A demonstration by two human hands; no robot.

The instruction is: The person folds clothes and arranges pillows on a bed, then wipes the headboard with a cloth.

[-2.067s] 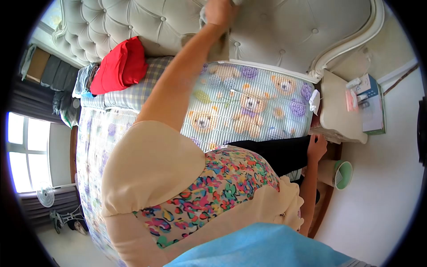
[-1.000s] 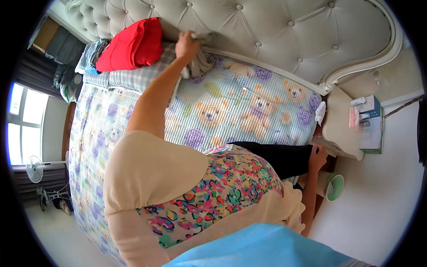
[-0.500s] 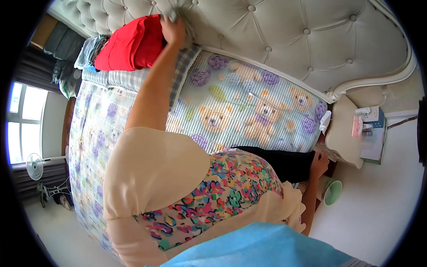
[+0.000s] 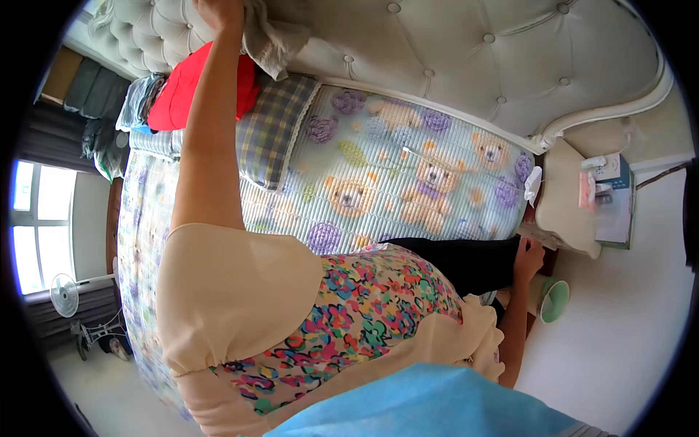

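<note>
My left hand reaches up to the headboard, its fingertips cut off by the top edge. It appears closed on a grey cloth, which trails down beside my wrist against the padding. Below that forearm lies a red folded pile, partly hidden by my arm. A checked pillow is just to the right of the forearm. My right hand rests at the end of my black-trousered leg, close to the nightstand. Its fingers are curled, with nothing visible in them.
The tufted headboard spans the top. A bear-patterned bed mat covers the bed. A tissue pokes up beside the nightstand, which holds small boxes. A green bin stands on the floor. A fan is at far left.
My left hand has moved left and up along the headboard, and the grey cloth now hangs loose to its right. More of the checked pillow shows. My right hand stays at my leg.
</note>
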